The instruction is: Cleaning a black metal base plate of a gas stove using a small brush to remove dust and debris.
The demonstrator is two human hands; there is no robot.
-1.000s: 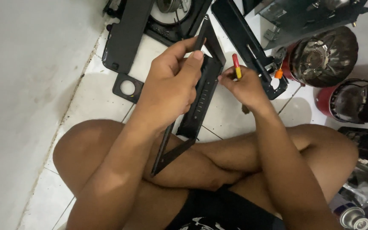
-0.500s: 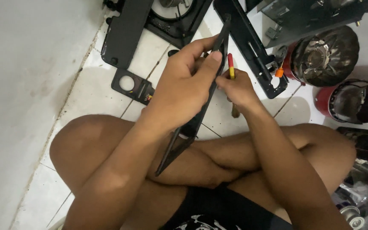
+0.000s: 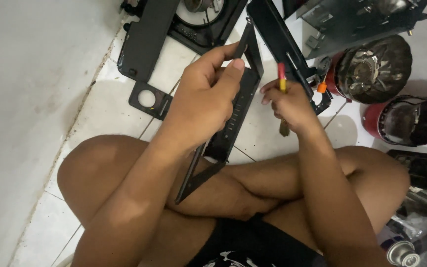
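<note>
Black metal frame (image 3: pixel 238 106) is leaning on the crossed legs (image 3: pixel 233 188), with the left hand (image 3: pixel 206 96) squeezing it. Beside the frame, the right hand (image 3: pixel 287 104) is pinching a screwdriver (image 3: pixel 281 79).

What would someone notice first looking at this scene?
At centre, the left hand grips a long black metal frame slanting down to the crossed legs, while the right hand beside it holds a red and yellow tool. On the tiled floor at right stand two red canisters.
</note>
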